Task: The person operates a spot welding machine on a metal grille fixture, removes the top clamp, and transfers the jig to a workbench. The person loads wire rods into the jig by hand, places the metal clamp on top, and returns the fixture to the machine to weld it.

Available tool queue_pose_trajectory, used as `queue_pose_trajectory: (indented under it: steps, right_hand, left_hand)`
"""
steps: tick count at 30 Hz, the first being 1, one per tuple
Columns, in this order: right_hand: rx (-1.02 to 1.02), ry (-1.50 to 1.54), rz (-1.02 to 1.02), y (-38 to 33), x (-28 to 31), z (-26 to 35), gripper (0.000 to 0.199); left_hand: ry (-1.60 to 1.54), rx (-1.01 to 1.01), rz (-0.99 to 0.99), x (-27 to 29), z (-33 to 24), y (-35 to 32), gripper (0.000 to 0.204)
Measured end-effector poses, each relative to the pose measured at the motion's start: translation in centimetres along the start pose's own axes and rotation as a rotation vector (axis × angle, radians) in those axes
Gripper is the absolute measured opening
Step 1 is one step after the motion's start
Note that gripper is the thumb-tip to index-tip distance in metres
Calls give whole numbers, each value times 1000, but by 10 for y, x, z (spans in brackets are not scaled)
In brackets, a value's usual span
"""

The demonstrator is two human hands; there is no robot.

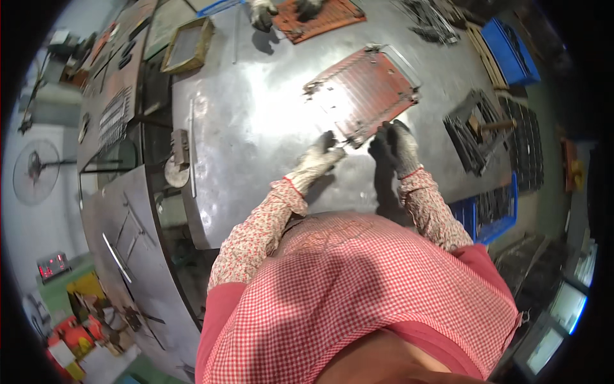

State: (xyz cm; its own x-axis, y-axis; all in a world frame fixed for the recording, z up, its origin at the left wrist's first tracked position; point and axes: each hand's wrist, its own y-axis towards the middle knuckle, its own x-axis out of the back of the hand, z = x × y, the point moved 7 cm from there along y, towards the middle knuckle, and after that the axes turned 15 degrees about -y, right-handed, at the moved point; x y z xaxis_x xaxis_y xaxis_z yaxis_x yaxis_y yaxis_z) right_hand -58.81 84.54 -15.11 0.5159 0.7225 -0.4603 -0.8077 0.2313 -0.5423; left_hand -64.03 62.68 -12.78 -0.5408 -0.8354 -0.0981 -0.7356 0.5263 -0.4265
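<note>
Across the steel workbench, your gloved left hand and right hand curl loosely at the red slatted panel's near edge just beyond your fingertips; whether they grip is unclear, so seat both holds first.

- Both forearms rise from the lower middle of the frame toward its centre, in floral-patterned sleeves with red cuffs.
- The left hand, in a grey work glove, lies left of centre, fingers stretched up and to the right, palm down.
- The right hand, in a darker glove, sits just right of it, fingers curled and pointing upward.
- The hands are near each other, not touching.
</note>
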Motion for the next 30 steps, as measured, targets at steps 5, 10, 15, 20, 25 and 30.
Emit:
queue_pose_trajectory:
  steps: [5,10,15,20,25,30]
  right_hand:
    - [128,-357,28,-10,-48,23,16]
    - [-99,-529,68,-29,-53,-66,23]
    - [-246,-913,286,-62,-154,-119,36]
    - [-53,-1276,696,-75,-305,-183,37]
    - [-174,-1205,864,-102,-405,-272,56]
    - [-289,-1058,545,-92,-371,-260,39]
  left_hand:
    - [121,-65,-116,57,-49,-36,72]
    - [369,-701,-970,269,-57,-161,71]
    - [1005,26,-1657,410,-37,-358,51]
    - [636,243,-1343,395,18,-385,40]
    - [281,-120,-955,289,28,-334,47]
    - [164,19,-428,206,44,-276,43]
